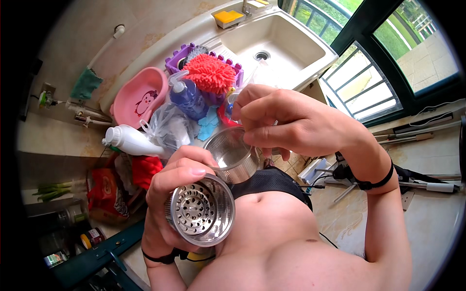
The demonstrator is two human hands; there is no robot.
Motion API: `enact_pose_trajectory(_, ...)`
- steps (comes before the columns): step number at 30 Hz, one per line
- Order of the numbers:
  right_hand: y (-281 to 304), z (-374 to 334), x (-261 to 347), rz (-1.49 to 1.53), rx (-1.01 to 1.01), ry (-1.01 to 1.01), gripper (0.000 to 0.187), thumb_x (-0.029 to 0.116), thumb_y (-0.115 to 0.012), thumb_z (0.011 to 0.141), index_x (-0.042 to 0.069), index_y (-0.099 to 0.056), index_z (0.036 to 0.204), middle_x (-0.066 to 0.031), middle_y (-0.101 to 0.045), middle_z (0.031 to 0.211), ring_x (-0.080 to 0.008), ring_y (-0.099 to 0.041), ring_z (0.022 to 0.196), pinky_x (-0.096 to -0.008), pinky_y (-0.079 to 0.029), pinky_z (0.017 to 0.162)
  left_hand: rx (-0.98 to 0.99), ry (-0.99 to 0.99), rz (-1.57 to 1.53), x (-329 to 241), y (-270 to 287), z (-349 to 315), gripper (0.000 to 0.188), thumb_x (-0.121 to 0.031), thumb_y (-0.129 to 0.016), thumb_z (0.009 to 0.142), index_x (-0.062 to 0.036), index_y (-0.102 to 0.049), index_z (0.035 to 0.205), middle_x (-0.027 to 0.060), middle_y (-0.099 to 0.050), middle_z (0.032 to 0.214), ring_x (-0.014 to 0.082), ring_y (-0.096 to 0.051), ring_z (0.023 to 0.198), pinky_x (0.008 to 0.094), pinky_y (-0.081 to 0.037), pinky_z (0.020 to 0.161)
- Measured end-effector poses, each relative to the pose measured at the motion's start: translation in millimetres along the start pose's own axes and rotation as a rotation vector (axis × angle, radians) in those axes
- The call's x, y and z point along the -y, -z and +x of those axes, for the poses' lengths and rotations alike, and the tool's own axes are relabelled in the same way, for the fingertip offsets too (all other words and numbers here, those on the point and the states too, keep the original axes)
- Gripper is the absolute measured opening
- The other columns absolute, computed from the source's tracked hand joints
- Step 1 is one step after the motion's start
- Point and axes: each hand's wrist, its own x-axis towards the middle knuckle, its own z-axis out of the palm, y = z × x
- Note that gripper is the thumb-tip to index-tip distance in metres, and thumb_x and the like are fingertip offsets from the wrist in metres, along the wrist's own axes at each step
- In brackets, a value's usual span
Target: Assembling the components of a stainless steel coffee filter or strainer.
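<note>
My left hand (170, 189) is wrapped round a shiny metal strainer cup (226, 213). The cup's opening faces up toward me, and a disc with round holes (195, 206) shows inside it. Just beyond, a second metal piece, a fine-mesh strainer basket (238, 162), hangs tilted with its wide mouth turned up. My right hand (286, 119) has its fingers curled and pinches the basket by its right rim. The left fingertips come close to the basket's near left side; whether they touch it I cannot tell. Part of the right fingers is hidden behind the hand.
A white sink (286, 41) lies beyond my hands. Beside it are a pink basin (138, 99), a purple basket (237, 72), a red chenille wash mitt (209, 72), a blue pump bottle (189, 99), a clear plastic bag (170, 123) and a white bottle (133, 140). Windows stand at right.
</note>
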Motion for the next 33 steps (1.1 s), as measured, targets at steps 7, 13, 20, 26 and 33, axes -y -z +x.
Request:
enact_pose_trajectory(7,8.5,7.6,1.9,-0.327,0.086,0.041,0.023,0.013,-0.066,0.101,-0.006,-0.063,0.089,-0.0128,-0.061,0.109,-0.018,-0.063,0.084,-0.0326,-0.054,0.07,0.148,-0.101,0.26,-12.4,-0.9,13.1,0.081,-0.027,-0.094,0.065,-0.0095,-0.061,0.136,0.0112,-0.071,0.106,0.0375,-0.066,0.098,0.0476,-0.055,0.084)
enact_pose_trajectory(13,11.0,7.9,19.1,-0.225,0.074,-0.193,0.024,0.014,-0.069,0.102,-0.004,-0.064,0.087,-0.0059,-0.067,0.074,-0.0127,-0.065,0.061,-0.0312,-0.051,0.055,0.142,-0.155,0.348,-8.0,-1.3,13.3,0.084,-0.028,-0.095,0.06,-0.0075,-0.062,0.135,0.0121,-0.071,0.109,0.0378,-0.065,0.097,0.048,-0.055,0.084)
enact_pose_trajectory(20,-8.4,9.8,10.7,-0.099,-0.187,-0.119,0.015,0.01,-0.071,0.102,-0.004,-0.068,0.098,-0.0062,-0.072,0.078,-0.0094,-0.065,0.059,-0.027,-0.051,0.054,-0.059,-0.017,0.179,0.9,-6.6,0.4,0.084,-0.01,-0.086,0.072,-0.0039,-0.045,0.146,0.0188,-0.066,0.11,0.0313,-0.062,0.113,0.04,-0.055,0.091)
enact_pose_trajectory(26,-19.2,5.9,0.1,-0.484,-0.406,0.238,0.01,0.005,-0.071,0.097,-0.001,-0.07,0.106,-0.0125,-0.072,0.081,-0.0237,-0.069,0.068,-0.035,-0.053,0.065,-0.051,-0.052,0.119,9.9,4.4,-2.9,0.089,-0.014,-0.087,0.078,0.0005,-0.038,0.15,0.0243,-0.061,0.124,0.0303,-0.062,0.115,0.0379,-0.055,0.095)
enact_pose_trajectory(33,-11.6,1.9,12.0,-0.607,-0.371,0.122,0.01,0.004,-0.073,0.092,0.0,-0.072,0.101,-0.0158,-0.072,0.079,-0.0314,-0.069,0.068,-0.0379,-0.054,0.066,-0.092,-0.029,0.142,9.2,-4.1,-4.0,0.092,-0.019,-0.09,0.076,0.0017,-0.04,0.151,0.0258,-0.056,0.133,0.0294,-0.063,0.114,0.0378,-0.054,0.097)
